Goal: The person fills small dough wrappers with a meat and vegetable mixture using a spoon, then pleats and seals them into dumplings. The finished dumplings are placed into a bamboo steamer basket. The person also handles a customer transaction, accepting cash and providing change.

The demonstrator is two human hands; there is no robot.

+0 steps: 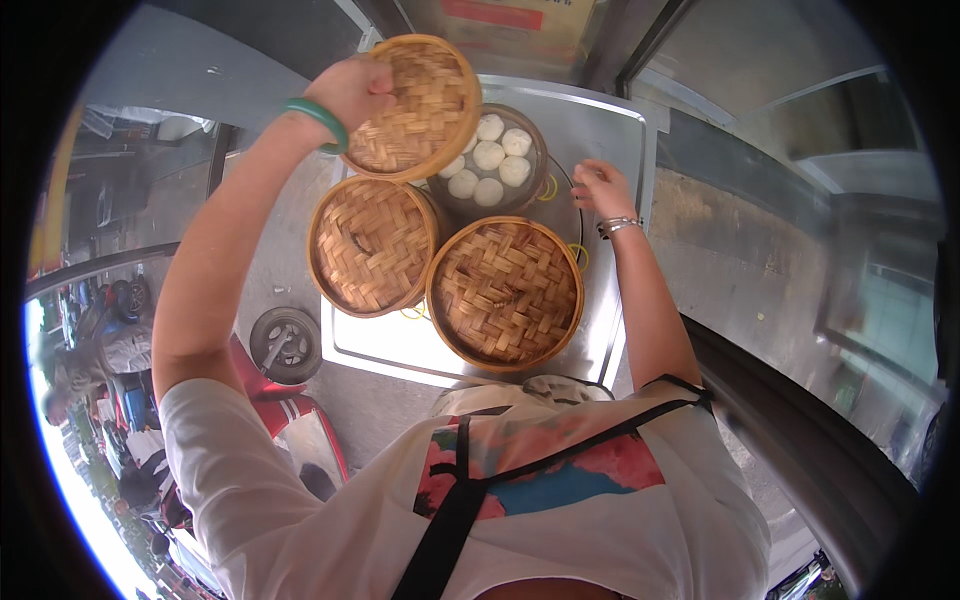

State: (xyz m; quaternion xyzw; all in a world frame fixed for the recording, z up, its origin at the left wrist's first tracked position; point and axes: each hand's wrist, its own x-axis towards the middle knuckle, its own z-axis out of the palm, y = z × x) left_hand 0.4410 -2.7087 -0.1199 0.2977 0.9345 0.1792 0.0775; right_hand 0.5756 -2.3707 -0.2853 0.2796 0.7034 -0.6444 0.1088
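My left hand (352, 90), with a green bangle at its wrist, grips a round woven bamboo steamer lid (420, 97) and holds it tilted at the upper left. Partly behind that lid, a round steamer (545, 161) stands uncovered with several white buns (489, 155) in it. My right hand (602, 187), bangles at its wrist, hovers to the right of the uncovered steamer, fingers loosely bent and holding nothing. Nearer to me are two steamers under woven lids, one at the left (367, 247) and one at the right (506, 292).
The steamers stand on a metal table (607, 127) with a raised rim. Yellow rings (577, 256) and a dark cable show beside them. A metal-framed glass enclosure surrounds the table. At the lower left are a wheel (285, 345) and a red and white vehicle part (307, 427).
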